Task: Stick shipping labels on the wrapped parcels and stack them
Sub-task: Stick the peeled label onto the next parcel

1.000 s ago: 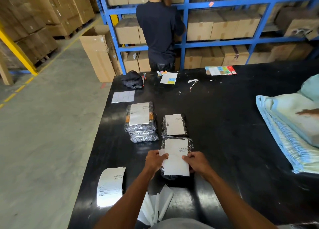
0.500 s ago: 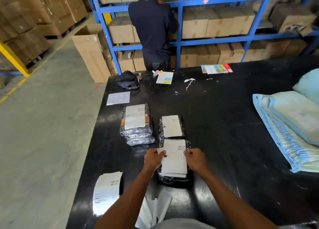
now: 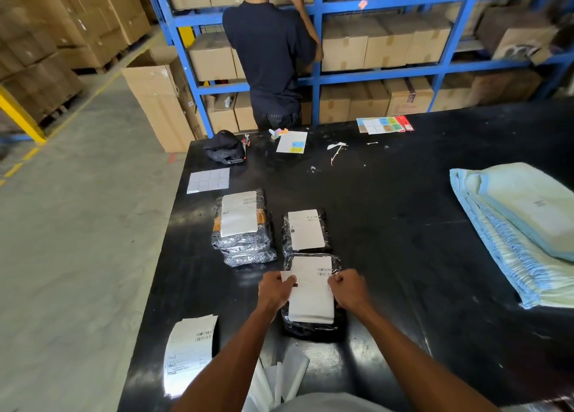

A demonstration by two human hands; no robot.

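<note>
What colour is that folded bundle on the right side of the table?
The bundle is pale mint green with light blue edging, shown in the head view.

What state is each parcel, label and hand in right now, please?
Label, held over the near parcel.
Left hand, pinching its left edge.
Right hand, pinching its right edge.
Middle parcel, labelled, lying single.
Parcel stack, top one labelled.
Spare labels, piled, unused.

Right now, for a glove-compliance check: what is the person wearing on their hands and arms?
Nothing. The left hand and right hand are ungloved, with no watch or bands showing; the left forearm and right forearm are bare, no sleeves down to the frame's bottom edge.
</note>
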